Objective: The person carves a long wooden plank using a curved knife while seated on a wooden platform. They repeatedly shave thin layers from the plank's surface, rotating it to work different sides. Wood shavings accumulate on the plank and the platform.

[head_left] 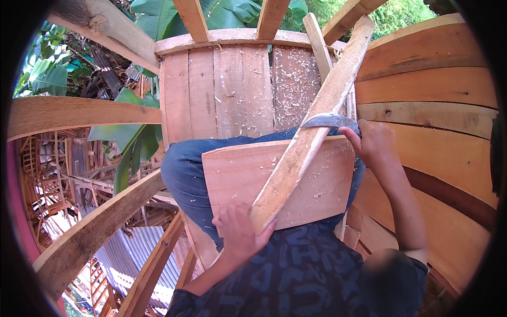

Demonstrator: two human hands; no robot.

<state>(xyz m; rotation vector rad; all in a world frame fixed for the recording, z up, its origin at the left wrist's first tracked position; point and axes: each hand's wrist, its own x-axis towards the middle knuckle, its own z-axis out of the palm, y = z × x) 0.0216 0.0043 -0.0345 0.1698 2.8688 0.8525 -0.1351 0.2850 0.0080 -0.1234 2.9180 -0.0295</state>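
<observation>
A long, rough wooden strip slants from my lap up to the far right. My left hand is closed around its near end. In my right hand is a curved knife, its handle hidden by the fingers. The grey blade lies across the strip's upper half, and I cannot tell how deep it bites. Under the strip, a broad flat board rests on my thighs, with a few pale shavings on it.
Shavings lie scattered over the plank floor ahead. A thin wooden stick leans beside the strip's far end. To the right rises a plank wall. Open wooden beams stand at the left, with corrugated sheets below.
</observation>
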